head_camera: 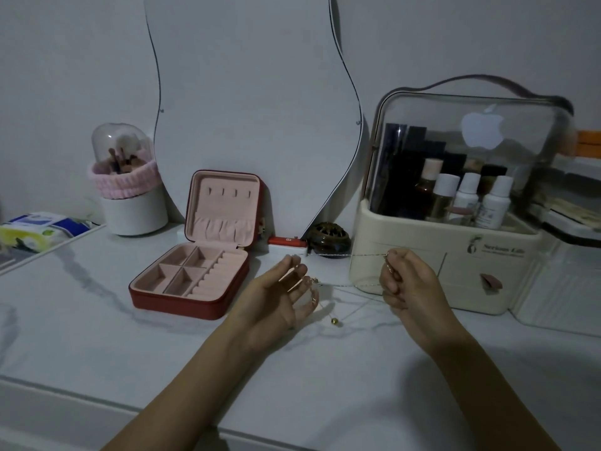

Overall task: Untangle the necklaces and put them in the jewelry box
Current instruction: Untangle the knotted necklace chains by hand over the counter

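Thin gold necklace chains (349, 285) stretch between my two hands above the white table. My left hand (279, 296) holds one end, palm turned up, with chain pinched at its fingertips. My right hand (405, 281) grips the other end with curled fingers. A small gold bead pendant (335, 321) hangs from the chains just above the tabletop. The red jewelry box (192, 258) lies open to the left of my hands, with pink lining and bare compartments.
A cream cosmetics organizer (448, 275) with bottles stands right behind my right hand. A wavy mirror (253, 109) leans on the wall. A brush holder (130, 190), a tissue pack (35, 231) and a brown round burner (330, 237) are at the back.
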